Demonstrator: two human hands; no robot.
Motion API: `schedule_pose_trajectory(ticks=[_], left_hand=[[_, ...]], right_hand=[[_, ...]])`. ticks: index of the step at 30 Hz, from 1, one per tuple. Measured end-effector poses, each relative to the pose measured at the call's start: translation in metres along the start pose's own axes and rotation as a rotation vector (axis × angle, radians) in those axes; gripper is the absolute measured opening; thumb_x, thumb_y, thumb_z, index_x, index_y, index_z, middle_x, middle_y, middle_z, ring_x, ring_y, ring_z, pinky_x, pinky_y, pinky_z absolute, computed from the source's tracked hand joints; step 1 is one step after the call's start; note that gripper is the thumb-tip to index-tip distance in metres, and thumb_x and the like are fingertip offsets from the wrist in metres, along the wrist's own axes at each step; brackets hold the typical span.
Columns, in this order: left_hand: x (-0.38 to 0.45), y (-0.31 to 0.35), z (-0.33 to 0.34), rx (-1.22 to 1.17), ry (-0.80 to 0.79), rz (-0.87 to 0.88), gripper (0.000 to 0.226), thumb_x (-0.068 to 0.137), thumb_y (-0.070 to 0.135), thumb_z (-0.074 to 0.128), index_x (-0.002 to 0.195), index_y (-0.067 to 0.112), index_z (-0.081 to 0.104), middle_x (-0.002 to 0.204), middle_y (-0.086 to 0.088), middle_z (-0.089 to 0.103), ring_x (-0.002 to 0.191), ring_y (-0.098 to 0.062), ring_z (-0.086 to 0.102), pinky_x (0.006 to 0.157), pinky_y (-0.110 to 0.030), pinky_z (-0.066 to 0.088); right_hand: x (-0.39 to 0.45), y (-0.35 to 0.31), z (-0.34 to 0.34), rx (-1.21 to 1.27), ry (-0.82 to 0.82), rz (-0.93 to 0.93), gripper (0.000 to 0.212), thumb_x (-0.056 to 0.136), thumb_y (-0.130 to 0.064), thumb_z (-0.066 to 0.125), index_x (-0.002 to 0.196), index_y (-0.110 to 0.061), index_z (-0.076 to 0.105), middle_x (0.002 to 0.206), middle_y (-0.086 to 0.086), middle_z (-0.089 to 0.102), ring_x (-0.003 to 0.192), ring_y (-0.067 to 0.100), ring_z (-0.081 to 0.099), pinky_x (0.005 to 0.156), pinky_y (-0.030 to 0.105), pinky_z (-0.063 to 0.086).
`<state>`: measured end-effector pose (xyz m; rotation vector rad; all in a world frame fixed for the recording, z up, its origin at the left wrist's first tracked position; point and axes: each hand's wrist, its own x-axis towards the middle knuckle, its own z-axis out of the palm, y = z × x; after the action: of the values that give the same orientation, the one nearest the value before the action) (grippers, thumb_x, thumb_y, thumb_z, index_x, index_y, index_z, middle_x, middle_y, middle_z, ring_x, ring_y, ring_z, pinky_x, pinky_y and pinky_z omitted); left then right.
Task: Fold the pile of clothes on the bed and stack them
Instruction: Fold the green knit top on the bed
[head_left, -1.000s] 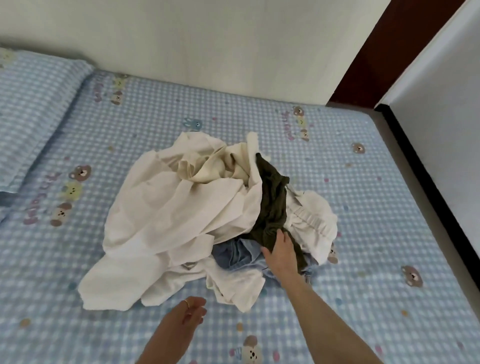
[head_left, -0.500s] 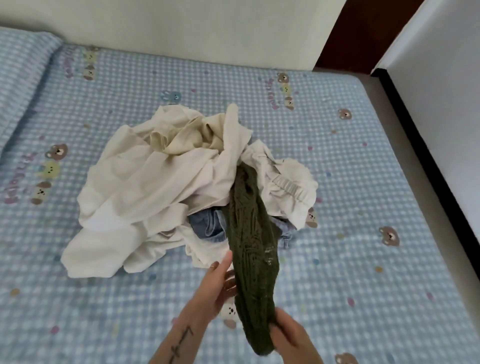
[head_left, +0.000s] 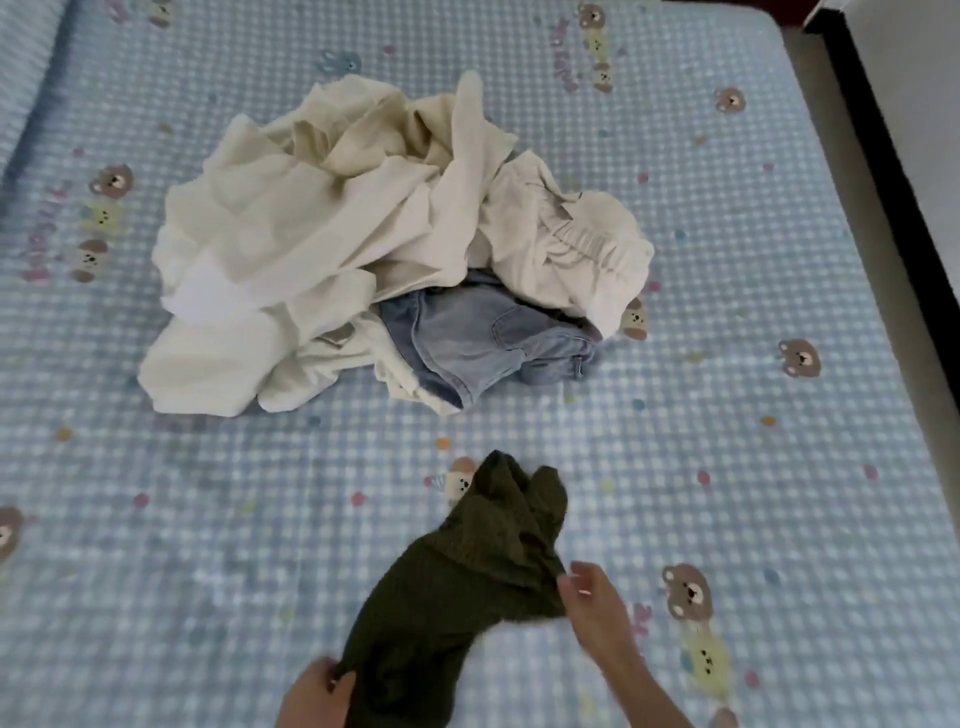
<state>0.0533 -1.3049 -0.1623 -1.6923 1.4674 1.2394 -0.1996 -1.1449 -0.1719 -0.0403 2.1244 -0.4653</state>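
Note:
A dark green knitted garment (head_left: 457, 587) lies bunched on the near part of the bed, apart from the pile. My left hand (head_left: 317, 693) grips its near left edge at the bottom of the view. My right hand (head_left: 597, 605) pinches its right edge. Farther back sits the pile of clothes (head_left: 332, 239), mostly cream and white pieces, with light blue denim shorts (head_left: 483, 338) showing at its front right.
The bed (head_left: 753, 441) carries a blue checked sheet printed with small bears. A pillow (head_left: 21, 78) lies at the far left. Along the right runs the bed's edge, beside a dark strip (head_left: 893, 156) and a pale wall.
The green garment has been pulled out of the pile and toward me, onto the sheet. My left hand now holds its near edge, and my right hand has shifted to its right edge.

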Motion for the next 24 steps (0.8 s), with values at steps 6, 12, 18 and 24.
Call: schedule_pose_trajectory(ticks=[6, 12, 18, 24], left_hand=[[0.038, 0.009, 0.013, 0.045, 0.261, 0.396, 0.031, 0.091, 0.025, 0.059, 0.120, 0.014, 0.057, 0.112, -0.001, 0.053, 0.111, -0.023, 0.054, 0.095, -0.031, 0.043], [0.053, 0.104, 0.054, -0.037, 0.132, 0.712, 0.081, 0.083, 0.038, 0.067, 0.148, 0.021, 0.023, 0.142, 0.002, 0.040, 0.132, -0.019, 0.035, 0.110, -0.037, 0.033], [0.047, 0.113, 0.035, -0.061, 0.136, 0.712, 0.020, 0.088, 0.022, 0.062, 0.106, 0.029, 0.057, 0.101, 0.010, 0.063, 0.094, -0.007, 0.058, 0.084, -0.023, 0.045], [0.021, 0.036, -0.012, -0.040, 0.166, 0.620, 0.027, 0.081, 0.024, 0.071, 0.081, 0.035, 0.046, 0.080, 0.011, 0.059, 0.074, -0.004, 0.057, 0.060, -0.016, 0.039]], right_hand=[[0.045, -0.046, 0.028, -0.132, 0.100, -0.172, 0.068, 0.092, -0.036, 0.058, 0.148, -0.014, 0.025, 0.141, 0.014, 0.036, 0.127, 0.032, 0.043, 0.101, 0.037, 0.040], [0.047, -0.041, 0.052, -0.102, 0.147, -0.289, 0.039, 0.090, -0.006, 0.047, 0.128, -0.015, 0.051, 0.112, 0.011, 0.065, 0.093, 0.023, 0.062, 0.070, 0.016, 0.047], [0.033, -0.020, 0.017, -0.081, 0.328, -0.245, 0.047, 0.093, -0.003, 0.040, 0.139, -0.014, 0.045, 0.122, 0.014, 0.060, 0.108, 0.031, 0.059, 0.087, 0.033, 0.046], [0.016, 0.010, -0.009, -0.188, 0.341, -0.109, 0.051, 0.093, -0.002, 0.042, 0.143, -0.012, 0.038, 0.137, 0.018, 0.043, 0.112, 0.037, 0.053, 0.087, 0.040, 0.046]])
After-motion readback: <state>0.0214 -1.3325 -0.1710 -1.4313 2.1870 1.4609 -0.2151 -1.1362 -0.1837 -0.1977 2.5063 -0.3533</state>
